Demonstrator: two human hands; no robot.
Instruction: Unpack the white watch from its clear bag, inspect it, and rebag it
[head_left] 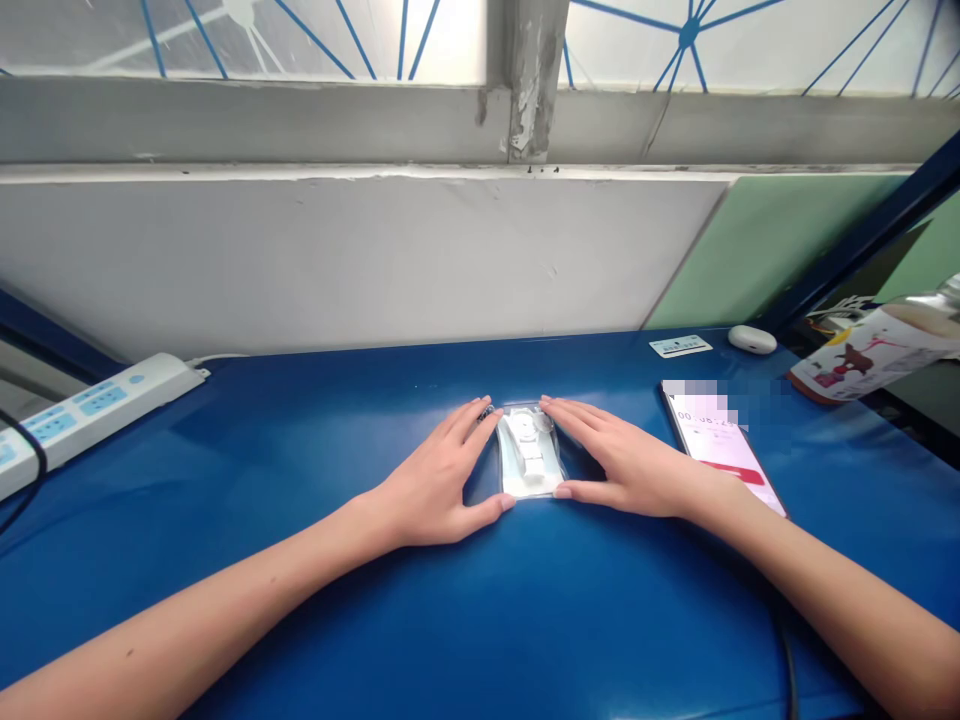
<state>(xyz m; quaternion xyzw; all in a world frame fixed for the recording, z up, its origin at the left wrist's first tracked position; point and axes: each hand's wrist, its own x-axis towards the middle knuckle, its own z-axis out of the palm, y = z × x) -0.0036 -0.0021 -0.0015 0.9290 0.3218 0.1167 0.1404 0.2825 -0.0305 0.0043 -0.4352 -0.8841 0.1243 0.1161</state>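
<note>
Framing the clear packet on the blue table, my left hand and right hand are spread wide, pinching nothing, thumbs at its near corners. I judge this a steadying step; the next move seems to call for light, even edge pressure. Its long axis runs away from me, the white piece inside pointing its narrow end toward my thumbs, rounder end toward my fingertips. Past my right wrist lies a phone.

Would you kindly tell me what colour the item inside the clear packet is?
The item is white; it shows in the head view, the only one.
</note>
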